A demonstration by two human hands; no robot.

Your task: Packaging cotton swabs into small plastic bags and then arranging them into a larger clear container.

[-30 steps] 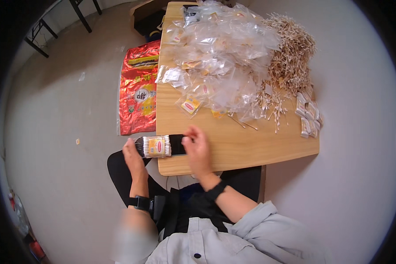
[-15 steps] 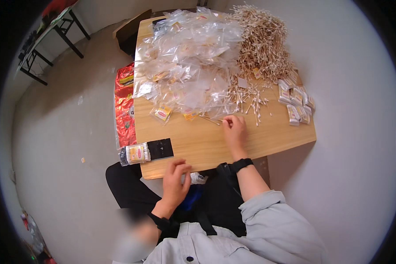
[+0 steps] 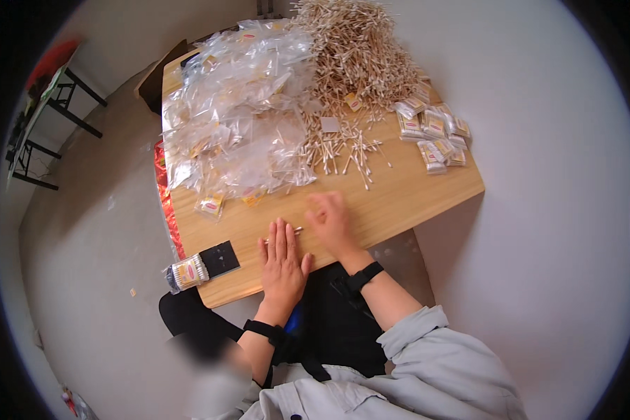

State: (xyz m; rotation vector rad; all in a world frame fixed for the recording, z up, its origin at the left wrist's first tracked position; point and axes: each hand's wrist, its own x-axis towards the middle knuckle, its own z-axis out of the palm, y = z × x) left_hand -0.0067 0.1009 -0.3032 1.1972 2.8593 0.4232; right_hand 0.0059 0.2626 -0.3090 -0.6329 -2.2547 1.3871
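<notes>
My left hand (image 3: 283,264) lies flat on the wooden table (image 3: 371,210), its fingers stretched over a few cotton swabs (image 3: 297,230). Their tips stick out on both sides of the fingers. Just to the right, my right hand (image 3: 334,225) hovers near the swabs, slightly blurred. Its fingers are loosely bent and apart, and I see nothing in them. Beyond the hands, loose swabs (image 3: 357,157) spread out from a large heap of cotton swabs (image 3: 360,52).
Clear plastic bags with small labels (image 3: 241,112) cover the table's far left. Filled swab packs (image 3: 434,129) are stacked at the right edge. Near the front left corner, a swab pack (image 3: 187,272) sits beside a black pad (image 3: 220,258). Red packaging (image 3: 166,203) hangs at the left edge.
My left hand has moved from the front edge onto the table, flattening over swabs. My right hand has drawn back toward it from the bags' edge. The view has shifted.
</notes>
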